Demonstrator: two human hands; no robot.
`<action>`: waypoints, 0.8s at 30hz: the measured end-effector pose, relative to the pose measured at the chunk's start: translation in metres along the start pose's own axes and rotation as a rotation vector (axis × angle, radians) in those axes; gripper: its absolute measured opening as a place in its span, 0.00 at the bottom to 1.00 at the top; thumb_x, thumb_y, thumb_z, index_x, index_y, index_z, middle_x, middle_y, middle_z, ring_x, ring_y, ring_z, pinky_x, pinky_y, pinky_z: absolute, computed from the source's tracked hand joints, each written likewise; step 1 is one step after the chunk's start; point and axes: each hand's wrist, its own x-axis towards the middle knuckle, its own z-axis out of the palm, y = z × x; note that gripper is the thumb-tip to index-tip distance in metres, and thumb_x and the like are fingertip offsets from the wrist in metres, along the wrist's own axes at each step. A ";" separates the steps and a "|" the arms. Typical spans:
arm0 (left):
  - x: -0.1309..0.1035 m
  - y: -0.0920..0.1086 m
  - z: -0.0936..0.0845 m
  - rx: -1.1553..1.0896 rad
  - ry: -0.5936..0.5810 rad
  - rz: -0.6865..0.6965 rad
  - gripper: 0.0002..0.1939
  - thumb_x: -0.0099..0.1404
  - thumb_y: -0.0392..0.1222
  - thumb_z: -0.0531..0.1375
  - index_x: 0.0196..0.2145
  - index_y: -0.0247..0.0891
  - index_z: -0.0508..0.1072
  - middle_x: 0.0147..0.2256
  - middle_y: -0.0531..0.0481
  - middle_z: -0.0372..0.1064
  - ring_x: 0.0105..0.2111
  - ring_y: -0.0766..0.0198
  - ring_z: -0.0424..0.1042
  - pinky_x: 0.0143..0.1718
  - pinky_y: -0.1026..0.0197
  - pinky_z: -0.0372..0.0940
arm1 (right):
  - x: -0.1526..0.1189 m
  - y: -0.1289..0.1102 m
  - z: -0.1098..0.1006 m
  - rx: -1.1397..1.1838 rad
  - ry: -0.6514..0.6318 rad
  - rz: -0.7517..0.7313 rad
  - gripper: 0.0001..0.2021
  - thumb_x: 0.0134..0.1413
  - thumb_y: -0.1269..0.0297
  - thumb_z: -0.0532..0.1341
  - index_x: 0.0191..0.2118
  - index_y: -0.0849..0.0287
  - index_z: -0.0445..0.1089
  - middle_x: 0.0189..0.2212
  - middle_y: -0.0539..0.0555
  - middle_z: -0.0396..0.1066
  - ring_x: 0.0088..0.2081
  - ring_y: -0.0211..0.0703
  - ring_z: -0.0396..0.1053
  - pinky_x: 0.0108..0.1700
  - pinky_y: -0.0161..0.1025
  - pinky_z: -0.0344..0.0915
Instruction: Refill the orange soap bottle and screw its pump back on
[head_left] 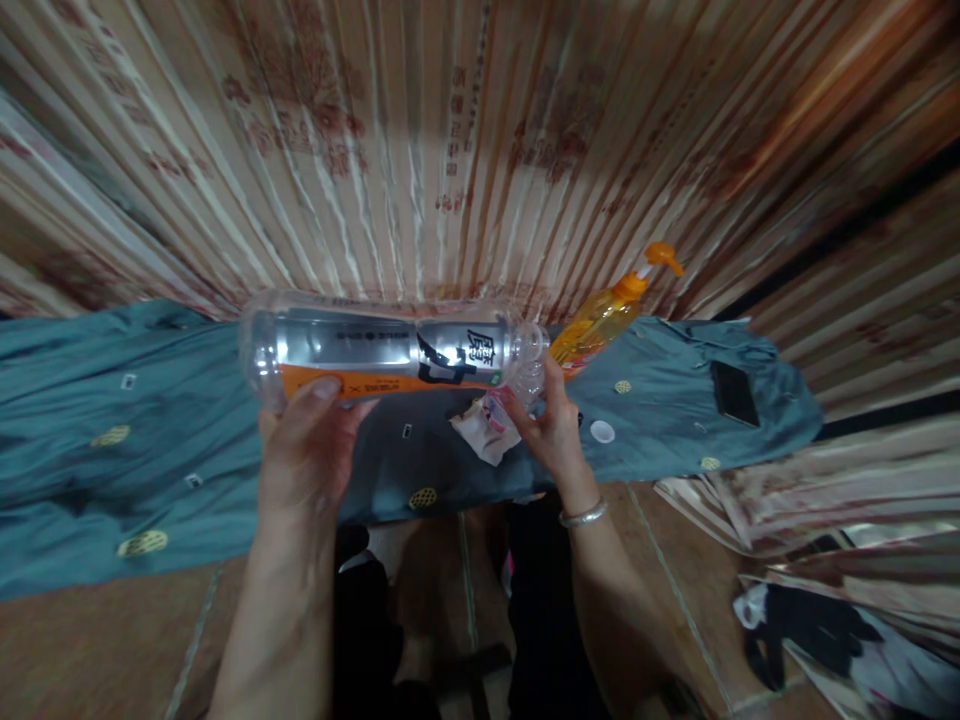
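A large clear plastic bottle (pixel 352 345) with a silver and orange label lies sideways in the air, its neck toward the right. My left hand (pixel 311 435) is closed around its lower part, thumb across the orange band. At the neck, the fingers of my right hand (pixel 551 420) are wrapped on the ribbed clear plastic; whether a cap sits there is hidden. Just beyond that hand stands a pump bottle (pixel 600 325) of yellow liquid with an orange pump head. Below the neck is a crumpled white and pink packet (pixel 487 430). A small round white lid (pixel 602 432) lies right of my right hand.
A teal patterned cloth (pixel 180 400) covers the long narrow table. On its right end lies a black phone-like slab (pixel 735 393). A pleated, printed curtain (pixel 420 150) hangs behind the table. Dark and white fabric items (pixel 825 630) lie at the lower right, near the tiled floor (pixel 660 570).
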 end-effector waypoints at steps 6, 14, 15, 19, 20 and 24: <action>0.000 0.001 0.005 -0.023 0.007 0.000 0.43 0.42 0.43 0.83 0.57 0.51 0.79 0.41 0.50 0.85 0.35 0.57 0.84 0.35 0.61 0.81 | 0.000 0.001 0.001 -0.004 -0.006 0.004 0.33 0.67 0.53 0.66 0.72 0.55 0.61 0.58 0.64 0.82 0.52 0.57 0.85 0.51 0.49 0.83; 0.001 -0.001 0.002 -0.035 0.020 -0.002 0.43 0.42 0.43 0.82 0.57 0.51 0.79 0.42 0.49 0.86 0.35 0.56 0.84 0.39 0.57 0.82 | -0.001 0.003 0.001 -0.007 0.017 -0.026 0.33 0.67 0.52 0.66 0.72 0.56 0.62 0.58 0.64 0.82 0.52 0.57 0.85 0.50 0.50 0.83; 0.001 -0.001 0.002 -0.032 0.014 -0.002 0.42 0.43 0.43 0.82 0.57 0.51 0.79 0.42 0.49 0.86 0.36 0.55 0.84 0.40 0.56 0.82 | -0.001 0.003 0.001 -0.006 0.015 -0.023 0.33 0.67 0.52 0.67 0.72 0.56 0.62 0.58 0.64 0.82 0.52 0.58 0.85 0.51 0.50 0.83; 0.001 0.000 0.002 -0.018 -0.020 0.003 0.41 0.45 0.44 0.82 0.58 0.50 0.79 0.43 0.48 0.86 0.38 0.53 0.85 0.42 0.52 0.83 | -0.001 0.003 0.001 -0.015 -0.007 0.008 0.34 0.67 0.53 0.67 0.73 0.56 0.61 0.58 0.64 0.82 0.49 0.57 0.86 0.49 0.49 0.83; 0.001 0.000 0.002 -0.020 -0.019 0.005 0.41 0.45 0.44 0.82 0.57 0.50 0.79 0.43 0.47 0.86 0.38 0.53 0.85 0.41 0.53 0.83 | -0.001 0.003 0.001 -0.016 -0.009 0.013 0.34 0.67 0.52 0.67 0.73 0.55 0.61 0.58 0.64 0.82 0.49 0.57 0.86 0.48 0.49 0.83; 0.000 0.001 0.002 -0.028 -0.014 -0.001 0.37 0.45 0.42 0.82 0.54 0.49 0.81 0.40 0.49 0.86 0.35 0.56 0.84 0.37 0.57 0.82 | 0.000 0.002 0.000 -0.002 -0.003 0.013 0.34 0.66 0.51 0.67 0.72 0.56 0.62 0.57 0.64 0.83 0.50 0.58 0.85 0.49 0.50 0.83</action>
